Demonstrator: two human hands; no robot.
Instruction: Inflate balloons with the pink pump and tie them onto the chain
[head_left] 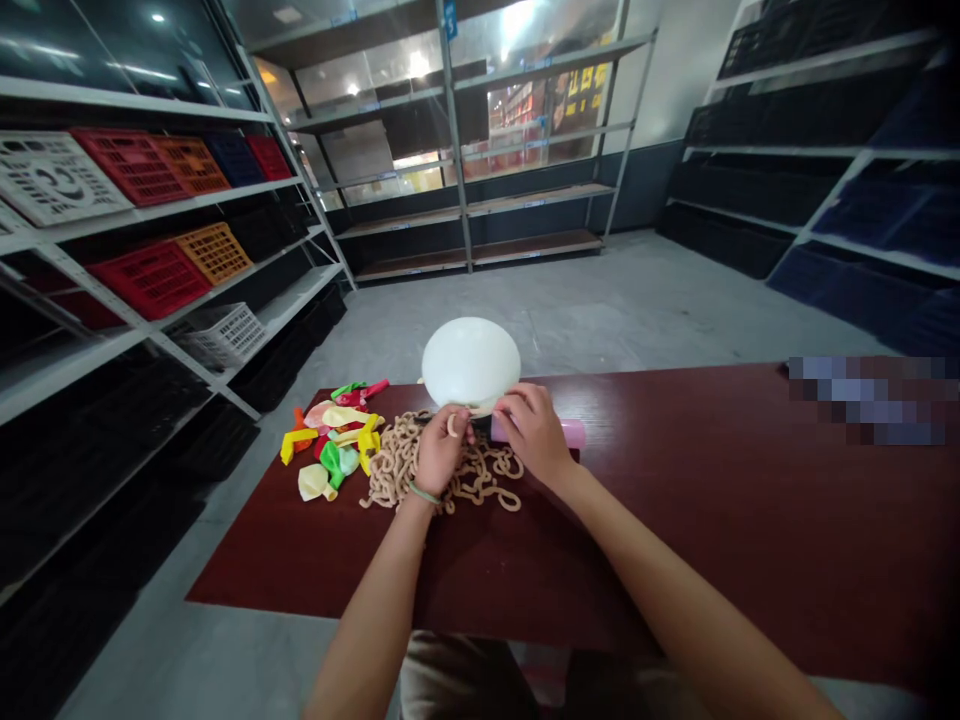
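An inflated white balloon [471,362] stands above the far edge of the table, its lower end at my fingertips. My left hand [441,447] is closed in a pinch under it, and a bit of beige cord [452,426] shows at the fingers. With thumb and fingers together, my right hand [534,432] pinches at the balloon's lower end; its exact grip is partly hidden. Beneath both hands lies a heap of knobbly beige cord [394,465]. A pink cylinder with a dark end [573,433] lies behind my right hand.
Limp coloured balloons [335,458] lie left of the cord on the dark red table [675,500]. Shelves with coloured crates [154,280] stand at the left. A bare metal rack [465,200] is at the back, with more shelving [810,180] at the right.
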